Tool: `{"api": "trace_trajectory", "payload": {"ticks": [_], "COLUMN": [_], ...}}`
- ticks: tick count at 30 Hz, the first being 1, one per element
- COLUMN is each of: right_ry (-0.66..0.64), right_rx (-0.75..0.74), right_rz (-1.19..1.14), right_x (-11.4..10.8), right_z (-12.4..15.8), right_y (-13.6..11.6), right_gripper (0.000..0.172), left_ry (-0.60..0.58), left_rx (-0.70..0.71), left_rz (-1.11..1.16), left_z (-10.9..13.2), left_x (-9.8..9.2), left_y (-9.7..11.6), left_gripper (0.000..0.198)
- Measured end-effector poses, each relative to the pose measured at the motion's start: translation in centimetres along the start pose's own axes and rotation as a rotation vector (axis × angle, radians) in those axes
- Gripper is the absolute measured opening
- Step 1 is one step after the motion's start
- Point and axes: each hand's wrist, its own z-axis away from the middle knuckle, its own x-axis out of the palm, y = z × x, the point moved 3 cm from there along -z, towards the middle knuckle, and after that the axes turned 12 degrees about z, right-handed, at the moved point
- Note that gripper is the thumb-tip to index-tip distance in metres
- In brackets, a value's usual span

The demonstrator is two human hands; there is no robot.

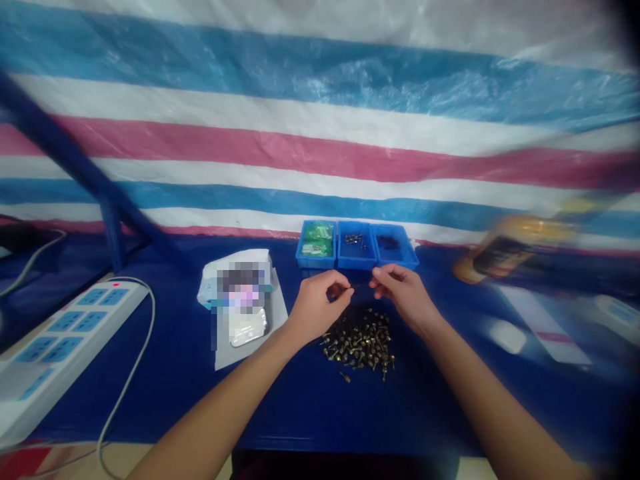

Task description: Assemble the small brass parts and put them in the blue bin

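While the left hand (320, 308) pinches one tiny dark screw (355, 287), the right hand (403, 297) closes narrowly just beside it, its grip unclear. Below lies one loose pile of brass screws (359, 345); three blue bins (356, 259) stand beyond.

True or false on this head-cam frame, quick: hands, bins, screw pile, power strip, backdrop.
1. The left hand and right hand are close together, fingertips nearly meeting, at the far edge of the pile of small screws. True.
2. Four bins stand behind the hands. False: there are three blue bins.
3. The leftmost bin holds green packets. True.
4. The pile sits inside the rightmost bin. False: it lies loose on the blue tabletop, in front of the bins.
5. A power strip lies to the left of the hands. True.
6. The backdrop is plain white. False: it is a striped plastic sheet in blue, white and pink.
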Motion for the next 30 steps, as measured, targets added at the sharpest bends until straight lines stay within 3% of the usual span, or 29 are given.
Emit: {"api": "trace_trajectory", "payload": {"ticks": [6,12,14,17,22,30], "right_ry": [0.086,0.266,0.285,0.193,-0.154,-0.217], "right_rx": [0.083,0.037,0.026,-0.017,-0.141,-0.303], "right_rz": [0.018,-0.116,-0.063,0.108,0.336,0.517], "right_x": [-0.4,-1.7,-1.9,-1.2,1.3,1.7], "right_z": [-0.2,-0.9,-1.0,-0.6,0.7,1.3], "right_y": [0.6,0.8,0.8,0.3,-0.7,-1.1], "right_gripper": [0.045,0.036,0.047,0.042,0.031,0.018], "left_ry": [0.013,0.011,0.015,0.015,-0.034,-0.093], "left_rx": [0.006,0.004,0.007,0.01,0.009,0.024], "left_rz": [0.004,0.001,0.0,0.003,0.009,0.023], "left_z": [-0.1,-0.1,0.0,-0.1,-0.1,0.0], "left_x": [-0.1,-0.1,-0.1,-0.1,0.0,0.2], "left_y": [-0.1,-0.2,-0.1,0.0,0.0,-0.2], "left_gripper": [0.004,0.004,0.004,0.005,0.005,0.005]}}
